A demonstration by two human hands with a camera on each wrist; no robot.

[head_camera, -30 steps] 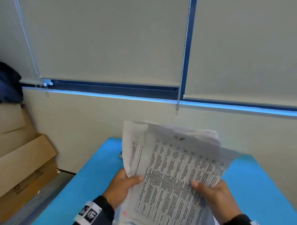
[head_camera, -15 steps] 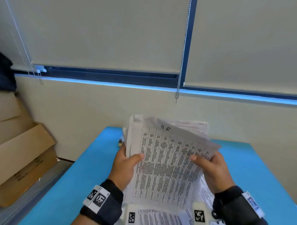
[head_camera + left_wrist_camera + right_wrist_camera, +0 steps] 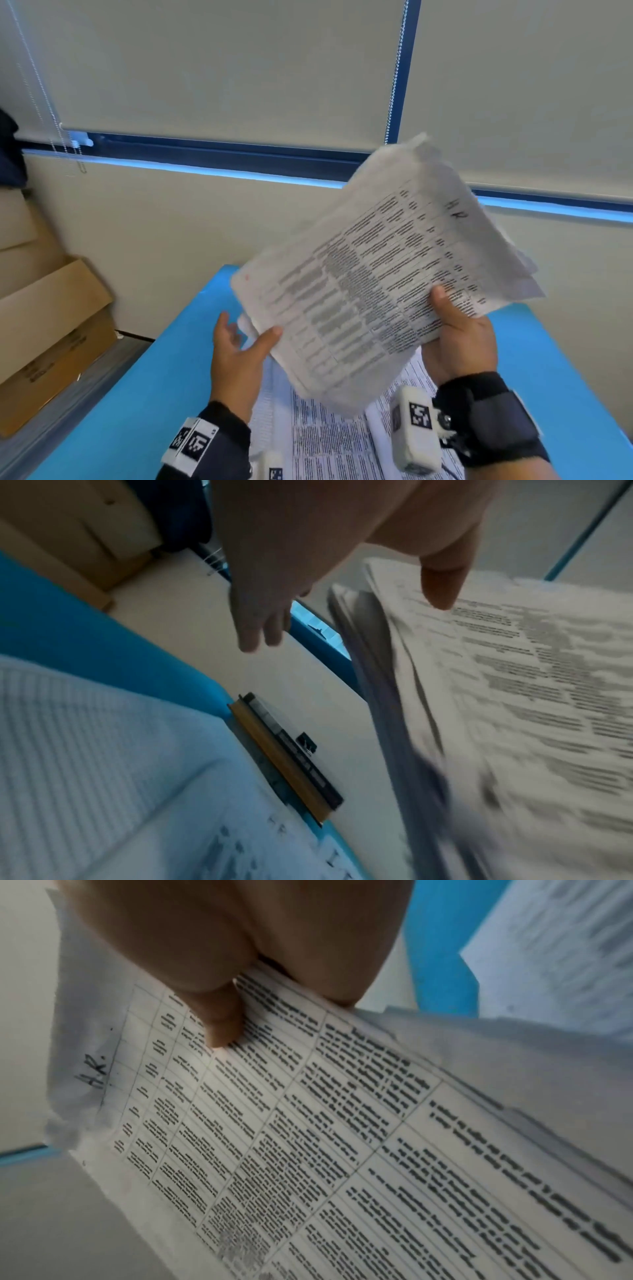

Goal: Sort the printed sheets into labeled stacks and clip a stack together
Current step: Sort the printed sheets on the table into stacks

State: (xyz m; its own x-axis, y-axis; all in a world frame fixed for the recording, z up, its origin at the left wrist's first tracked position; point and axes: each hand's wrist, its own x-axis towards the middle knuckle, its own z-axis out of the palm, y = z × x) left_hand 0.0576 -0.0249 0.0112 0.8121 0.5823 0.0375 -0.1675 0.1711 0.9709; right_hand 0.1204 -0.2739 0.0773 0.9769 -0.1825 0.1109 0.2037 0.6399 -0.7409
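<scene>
Above blue table (image 3: 144,394): bundle of printed sheets (image 3: 376,284) gripped in right hand (image 3: 459,342), thumb on top; left hand (image 3: 236,356) open, thumb touching bundle's edge.

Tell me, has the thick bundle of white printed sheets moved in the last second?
Yes. The bundle of printed sheets has swung up and rightward, now overlapping the dark blue window frame; only the right hand grips it.

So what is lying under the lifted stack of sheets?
Under the lifted stack, more printed sheets lie on the blue table. How far they extend beneath is hidden.
</scene>
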